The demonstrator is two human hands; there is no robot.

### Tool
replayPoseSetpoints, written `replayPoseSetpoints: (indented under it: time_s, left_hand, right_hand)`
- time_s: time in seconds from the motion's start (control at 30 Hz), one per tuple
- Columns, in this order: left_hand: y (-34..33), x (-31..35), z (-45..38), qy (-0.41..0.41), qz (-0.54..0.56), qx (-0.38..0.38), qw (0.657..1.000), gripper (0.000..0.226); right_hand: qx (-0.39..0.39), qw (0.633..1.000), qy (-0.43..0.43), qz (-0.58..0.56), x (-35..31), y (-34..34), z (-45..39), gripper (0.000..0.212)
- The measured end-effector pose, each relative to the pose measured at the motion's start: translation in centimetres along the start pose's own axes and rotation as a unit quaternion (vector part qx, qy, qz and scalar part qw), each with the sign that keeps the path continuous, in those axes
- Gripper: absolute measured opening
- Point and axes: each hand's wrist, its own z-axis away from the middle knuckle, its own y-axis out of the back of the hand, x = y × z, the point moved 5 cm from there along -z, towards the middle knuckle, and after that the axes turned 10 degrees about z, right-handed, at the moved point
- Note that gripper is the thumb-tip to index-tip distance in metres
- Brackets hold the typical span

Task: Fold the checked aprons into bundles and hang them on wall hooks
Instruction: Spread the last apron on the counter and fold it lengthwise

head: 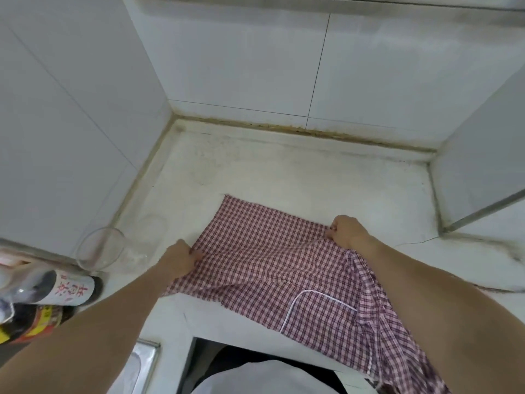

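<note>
— Where was the apron (264, 260)?
— On the counter (284, 172), one end hanging off. The left hand (180, 258) and right hand (348, 230) pinched its sides.
— What could go wrong?
— It could slide off (the hanging end pulled).

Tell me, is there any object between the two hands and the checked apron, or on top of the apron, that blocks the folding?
Nothing visible does. The left hand and right hand both already grip the checked apron directly, and nothing lies on the cloth. The glass and bottles stand off to its left. No wall hooks are in view.
</note>
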Motion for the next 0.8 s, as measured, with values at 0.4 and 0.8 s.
replayPoseSetpoints:
  time_s: [0.4,0.8]
  left_hand:
    - [-10.2,8.3,4.8,-0.273,-0.147,-0.039,0.95,0.063]
    - [-10.4,12.1,1.6,-0.015,-0.31,-0.117,0.943,0.087]
  right_hand:
    - [0.04,0.997,-0.015,-0.065,-1.4,-2.0,0.0,0.034]
    - [-0.155,0.979,0.054,-0.122,4.2,-1.7,5.3,0.046]
